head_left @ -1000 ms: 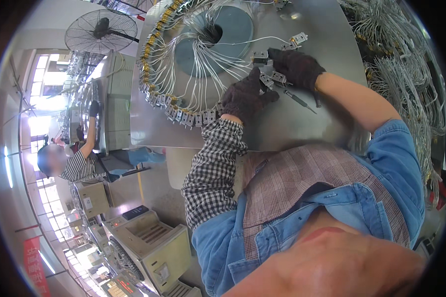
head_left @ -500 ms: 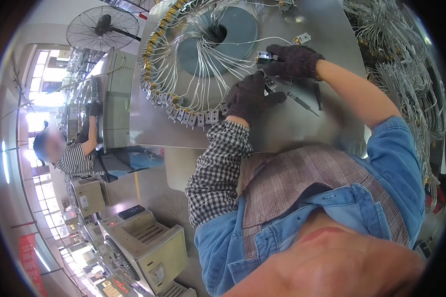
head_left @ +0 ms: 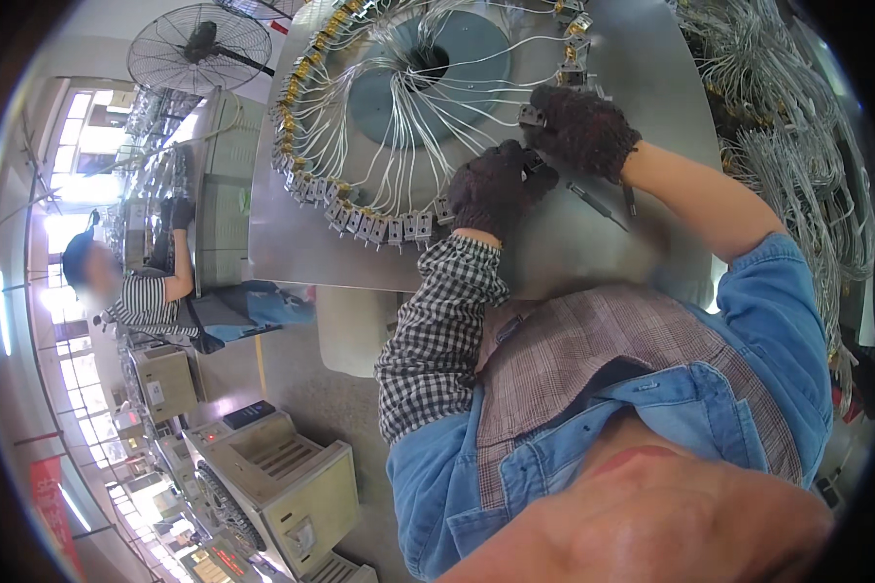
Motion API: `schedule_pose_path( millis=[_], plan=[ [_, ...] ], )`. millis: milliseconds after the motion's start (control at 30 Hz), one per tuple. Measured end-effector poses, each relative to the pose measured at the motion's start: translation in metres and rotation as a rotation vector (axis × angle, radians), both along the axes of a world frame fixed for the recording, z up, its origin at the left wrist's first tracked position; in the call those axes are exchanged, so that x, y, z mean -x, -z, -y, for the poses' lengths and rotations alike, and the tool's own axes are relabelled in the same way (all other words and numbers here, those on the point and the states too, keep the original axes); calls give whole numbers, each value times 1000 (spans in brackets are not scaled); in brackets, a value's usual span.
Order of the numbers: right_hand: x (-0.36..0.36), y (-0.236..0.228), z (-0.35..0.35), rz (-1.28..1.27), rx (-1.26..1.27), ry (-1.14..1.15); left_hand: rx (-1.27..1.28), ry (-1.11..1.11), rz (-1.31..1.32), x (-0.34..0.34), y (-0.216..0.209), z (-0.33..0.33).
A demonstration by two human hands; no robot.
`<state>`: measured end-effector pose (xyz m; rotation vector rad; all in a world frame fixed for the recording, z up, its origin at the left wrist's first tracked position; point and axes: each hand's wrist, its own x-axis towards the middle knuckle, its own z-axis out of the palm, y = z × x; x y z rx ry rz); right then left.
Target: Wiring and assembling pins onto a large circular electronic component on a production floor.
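Note:
Both my hands wear dark knit gloves and work close together at the right side of a ring of silver metal connectors on white wires. My right hand pinches one boxy metal connector between thumb and fingers. Just below and to the left, my left hand closes round another small metal piece, mostly covered by the glove. A slim screwdriver-like tool lies on the metal tabletop, below my right hand. Beside it is a dark tool, partly hidden.
The wires fan out from a grey round disc with a central hole. More connectors line the upper right. Bundles of silver wires hang at the right. At the left are a large fan, another person and a beige machine.
My right hand has drawn in slightly, down and toward my body, with a connector in its fingers. Several connectors now sit above it at the right, where a single one lay before.

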<state>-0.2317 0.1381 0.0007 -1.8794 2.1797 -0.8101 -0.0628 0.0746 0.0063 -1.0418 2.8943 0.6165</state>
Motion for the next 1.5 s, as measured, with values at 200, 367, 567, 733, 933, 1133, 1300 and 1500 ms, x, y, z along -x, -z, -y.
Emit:
schedule_pose_path(
  millis=[200,367,567,733,933,1133,1300,1500],
  plan=[
    [0,0,-7,136,-216,37,41,22,28,-2,7,1],
    [-14,-6,-12,-138,-570,-10,176,10,-112,-6,16,-1],
    [21,-41,-35,42,-436,-136,27,78,12,-2,8,3],
    [97,-15,-15,-92,-162,23,157,55,-3,0,-2,-6],
    [116,33,7,-164,-175,-146,140,60,-94,61,-8,-3],
    [117,22,10,-282,-164,-111,-31,56,-27,84,2,-1],
    [100,26,6,-289,-111,-47,29,167,-112,68,8,1],
    [79,35,14,-462,-65,5,-119,166,-187,64,8,3]
  ],
)
